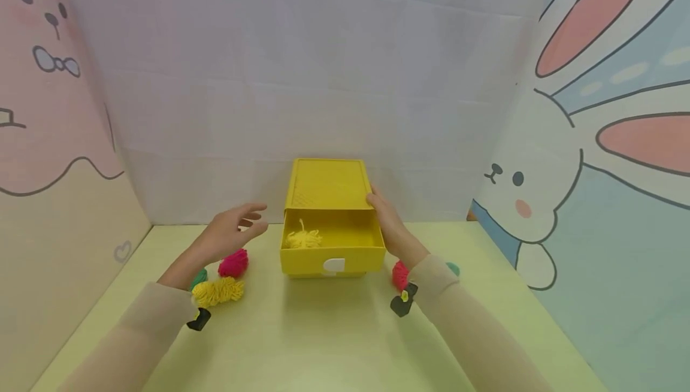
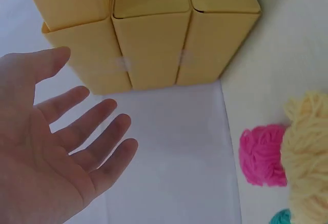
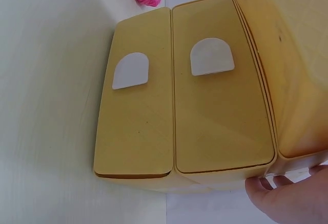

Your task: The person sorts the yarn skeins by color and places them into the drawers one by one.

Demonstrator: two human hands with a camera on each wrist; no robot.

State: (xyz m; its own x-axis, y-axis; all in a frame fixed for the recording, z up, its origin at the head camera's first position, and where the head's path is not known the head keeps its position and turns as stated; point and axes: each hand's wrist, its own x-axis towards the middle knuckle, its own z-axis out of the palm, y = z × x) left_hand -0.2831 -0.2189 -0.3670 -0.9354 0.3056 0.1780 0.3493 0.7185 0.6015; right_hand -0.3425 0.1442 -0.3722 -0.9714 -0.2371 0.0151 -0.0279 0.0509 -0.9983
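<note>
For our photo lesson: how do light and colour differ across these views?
Head view: drawers look bright yellow, a soft shadow on the table before them; left wrist view: duller, drawers tan, left hand dim; right wrist view: drawers tan too.

The yellow cabinet stands upright on the table, its top drawer pulled out and holding a yellow yarn bundle at the left, its two lower drawers, each with a white tab, closed.

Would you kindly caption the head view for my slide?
Yellow yarn bundle in the open top drawer of a yellow boxy cabinet, right hand against its side, left hand empty.
</note>
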